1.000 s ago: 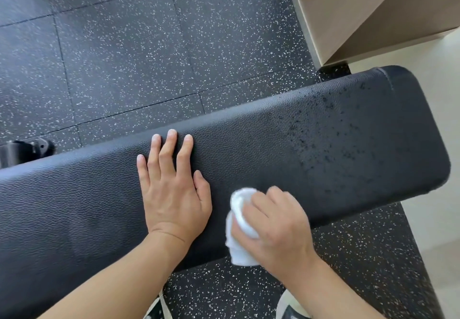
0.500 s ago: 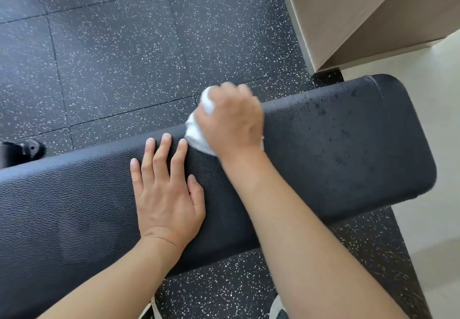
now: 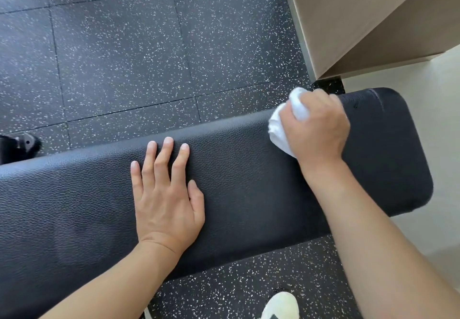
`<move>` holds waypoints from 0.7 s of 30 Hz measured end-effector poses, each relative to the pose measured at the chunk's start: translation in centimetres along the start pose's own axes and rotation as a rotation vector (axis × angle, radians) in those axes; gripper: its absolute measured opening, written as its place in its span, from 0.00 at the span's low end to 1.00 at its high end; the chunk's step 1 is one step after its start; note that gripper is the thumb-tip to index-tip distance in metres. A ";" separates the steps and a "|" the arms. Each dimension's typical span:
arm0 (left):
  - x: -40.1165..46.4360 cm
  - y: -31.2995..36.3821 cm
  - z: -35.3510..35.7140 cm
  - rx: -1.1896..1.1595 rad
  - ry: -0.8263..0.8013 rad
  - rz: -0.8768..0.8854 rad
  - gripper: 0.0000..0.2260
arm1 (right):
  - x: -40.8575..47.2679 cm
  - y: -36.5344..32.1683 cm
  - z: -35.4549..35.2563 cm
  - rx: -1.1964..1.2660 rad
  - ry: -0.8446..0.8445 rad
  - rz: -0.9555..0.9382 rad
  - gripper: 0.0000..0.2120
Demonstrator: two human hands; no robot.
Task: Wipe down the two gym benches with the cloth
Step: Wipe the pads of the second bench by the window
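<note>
Black textured vinyl covers the gym bench (image 3: 249,189), which runs across the head view from the left edge to a rounded end at the right. Only this one view is supplied.

Right hand (image 3: 316,127): fingers curled round a bunched white cloth (image 3: 281,129), holding it against the far edge of the bench pad, near the rounded end. The cloth protrudes from the hand on its left side and above the knuckles; the remainder is hidden inside the grip.

Left hand (image 3: 166,194): flat on the pad, palm down, fingers straight and slightly spread, holding nothing. It lies near the middle of the visible pad, well apart from the cloth.

Under the bench is a dark rubber floor (image 3: 124,57) with white speckles, laid in tiles. A beige panel (image 3: 361,20) stands at the upper right, with a pale floor (image 3: 443,144) beyond the bench end. A white shoe (image 3: 281,306) shows at the bottom edge. A black metal bench foot (image 3: 22,144) sits at the left edge.
</note>
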State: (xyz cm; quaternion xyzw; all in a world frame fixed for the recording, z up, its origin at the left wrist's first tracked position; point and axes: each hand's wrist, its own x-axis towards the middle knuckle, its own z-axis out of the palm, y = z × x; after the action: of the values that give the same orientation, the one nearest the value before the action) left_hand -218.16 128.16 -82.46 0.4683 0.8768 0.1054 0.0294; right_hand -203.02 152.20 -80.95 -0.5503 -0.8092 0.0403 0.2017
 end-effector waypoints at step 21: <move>0.0 0.1 0.0 0.000 0.009 -0.008 0.28 | 3.9 3.1 0.2 0.056 -0.154 -0.059 0.12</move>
State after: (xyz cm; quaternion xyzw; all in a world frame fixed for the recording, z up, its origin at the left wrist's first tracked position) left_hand -218.07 128.20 -82.46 0.4643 0.8787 0.1075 0.0261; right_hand -201.56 156.99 -80.94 -0.5158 -0.8367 0.0992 0.1553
